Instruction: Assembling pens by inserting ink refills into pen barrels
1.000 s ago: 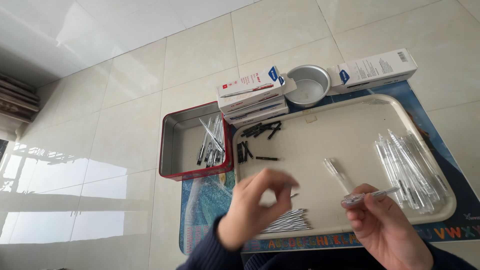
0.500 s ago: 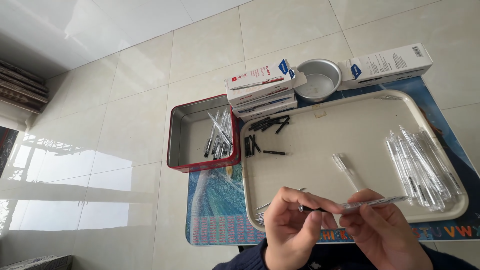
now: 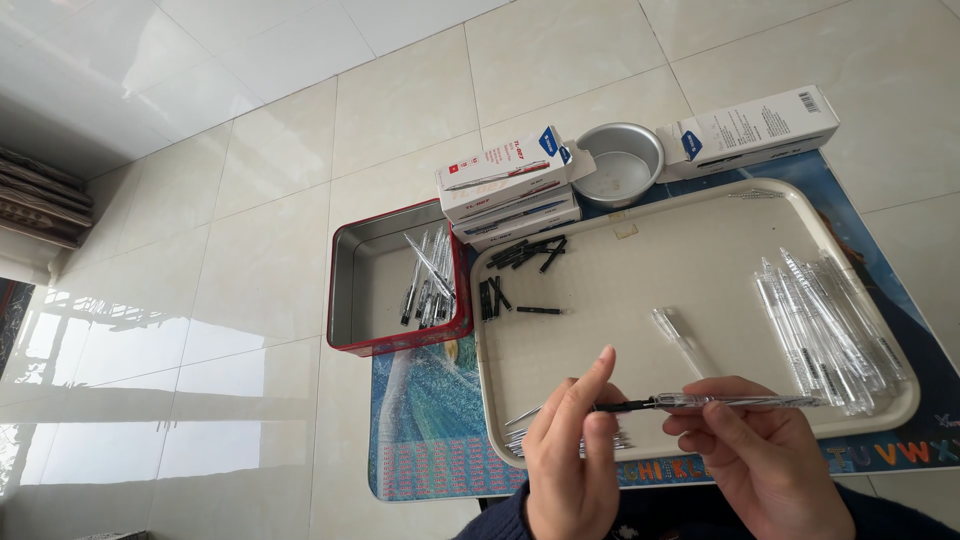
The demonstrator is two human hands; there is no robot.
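Observation:
Both hands hold one pen over the near edge of a cream tray [image 3: 700, 215]. My right hand [image 3: 755, 465] grips the clear pen barrel [image 3: 740, 401], which lies level. My left hand [image 3: 575, 460] pinches the black tip [image 3: 620, 406] at the barrel's left end, index finger raised. Just beneath my left hand lies a small bundle of thin refills [image 3: 525, 440] on the tray. A single clear barrel [image 3: 678, 338] lies mid-tray.
A pile of clear barrels [image 3: 825, 330] fills the tray's right side; black caps [image 3: 525, 255] are scattered at its far left. A red tin [image 3: 375, 300] holds assembled pens. Stacked pen boxes [image 3: 510, 190], a metal bowl [image 3: 622, 165] and another box [image 3: 755, 130] stand behind.
My hands came together at the tray's near edge. The left hand, raised and apart a second ago, now pinches the dark tip at the barrel's end.

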